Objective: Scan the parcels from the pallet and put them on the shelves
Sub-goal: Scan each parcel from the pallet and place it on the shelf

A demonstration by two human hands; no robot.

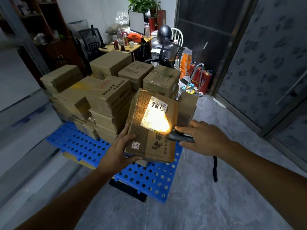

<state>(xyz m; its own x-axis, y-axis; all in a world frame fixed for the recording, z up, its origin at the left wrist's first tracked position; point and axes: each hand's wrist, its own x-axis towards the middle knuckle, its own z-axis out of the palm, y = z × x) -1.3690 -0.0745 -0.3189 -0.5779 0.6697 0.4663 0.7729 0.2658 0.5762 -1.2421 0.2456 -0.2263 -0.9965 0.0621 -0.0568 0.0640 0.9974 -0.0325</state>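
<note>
The left hand (119, 150) grips the parcel (149, 138) at its lower left corner, thumb on the upper face and fingers curled beneath. The right hand (204, 138) is closed round a dark scanner (181, 138), one finger laid along its top. The scanner's front end sits at the parcel's right edge. A dark strap (215, 170) hangs below the right wrist.

The parcel is a flat brown carton held in the air, tilted up toward the camera, over the near right part of the pallet (79, 143). A white label (155, 112) on its upper face carries digits in black marker. A bright yellow-white glare from the scanner covers the label's lower half.

The pallet is blue plastic with round holes and lies on a grey floor (199, 205). On its far part stand stacked brown boxes (106, 92), several layers high, some printed with characters.

Behind the stack is a desk (116, 47) with bottles, a cup and a monitor (136, 22). A dark helmet (164, 33) sits to its right, and a leafy plant (142, 4) stands behind. Red extinguishers (202, 78) stand near the right wall. A dark shelf (46, 22) fills the upper left.
</note>
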